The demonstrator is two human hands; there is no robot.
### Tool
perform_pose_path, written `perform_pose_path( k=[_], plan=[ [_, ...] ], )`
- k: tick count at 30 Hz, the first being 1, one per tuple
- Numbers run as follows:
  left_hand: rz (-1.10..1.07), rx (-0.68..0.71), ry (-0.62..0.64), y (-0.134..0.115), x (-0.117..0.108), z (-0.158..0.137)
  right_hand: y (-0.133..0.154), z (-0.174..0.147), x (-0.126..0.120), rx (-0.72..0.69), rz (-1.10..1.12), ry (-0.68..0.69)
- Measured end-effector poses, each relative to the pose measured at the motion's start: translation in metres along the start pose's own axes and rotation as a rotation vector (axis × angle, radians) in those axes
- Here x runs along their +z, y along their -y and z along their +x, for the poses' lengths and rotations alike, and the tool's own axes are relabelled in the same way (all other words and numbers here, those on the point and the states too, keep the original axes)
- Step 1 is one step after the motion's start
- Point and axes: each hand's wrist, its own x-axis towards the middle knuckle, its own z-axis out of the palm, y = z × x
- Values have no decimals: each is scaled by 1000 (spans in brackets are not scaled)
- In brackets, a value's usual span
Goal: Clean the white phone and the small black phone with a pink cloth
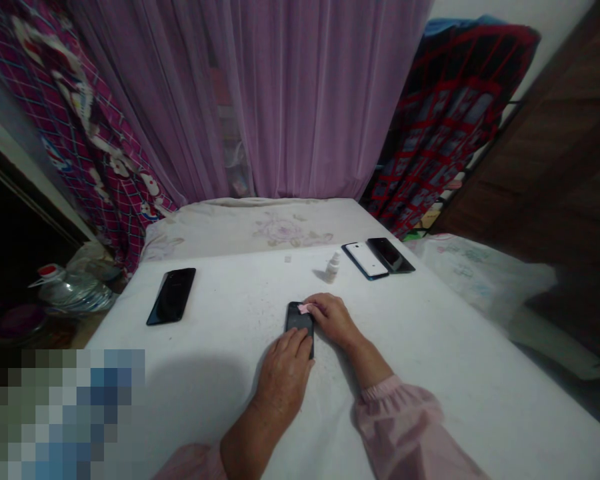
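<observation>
A dark smartphone (299, 319) lies on the white-covered table in front of me, its long side pointing away from me. My left hand (286, 373) grips its near part from above, fingers across the surface and the thumb by its right edge, so that end is hidden. At the phone's far end my right hand (333, 319) pinches a small pink piece of cloth or paper (305, 308) against the surface. Most of the pink piece is covered by the fingers. Just beyond my right hand stands a small white bottle (333, 268), slightly tilted in view.
Another black phone (173, 297) lies at the left. To the back right are a white phone (366, 260) and a dark phone (391, 255), side by side. A small pale square (288, 259) sits near the back. A large water bottle (70, 290) stands left of the table.
</observation>
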Motion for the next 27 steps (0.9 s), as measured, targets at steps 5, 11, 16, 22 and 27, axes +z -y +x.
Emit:
perform_pose_path(
  k=[5,11,16,22,27],
  plan=[
    [-15,-7,-10,0,3,-1,3,2,4,38,-72,-44],
    [-16,3,6,0,0,0,-1,-2,-8,-13,103,75],
    [-19,-6,11,-1,-1,2,-6,-5,-18,-75,203,177],
    [-29,12,-27,1,3,0,0,-1,-7,-36,113,74],
    [-19,2,-19,1,3,-1,10,5,5,97,-56,-30]
  ],
)
